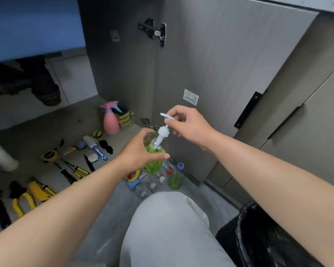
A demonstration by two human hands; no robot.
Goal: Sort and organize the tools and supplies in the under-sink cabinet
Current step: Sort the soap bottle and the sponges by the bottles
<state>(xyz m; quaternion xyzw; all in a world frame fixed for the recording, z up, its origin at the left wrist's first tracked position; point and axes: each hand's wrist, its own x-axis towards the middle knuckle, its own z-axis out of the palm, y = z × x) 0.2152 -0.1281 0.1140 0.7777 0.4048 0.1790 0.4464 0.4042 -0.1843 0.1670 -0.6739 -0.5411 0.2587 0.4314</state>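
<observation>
Bottle in left hand; right hand pinches pump.

Open cabinet floor below drain pipe; tools crowd front L, bottles block front R

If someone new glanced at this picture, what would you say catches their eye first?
The two hands at the centre: the left hand grips a green soap bottle while the right hand pinches its white pump. Behind them a pink spray bottle stands on the cabinet floor, with yellow-handled tools laid out at the left.
</observation>
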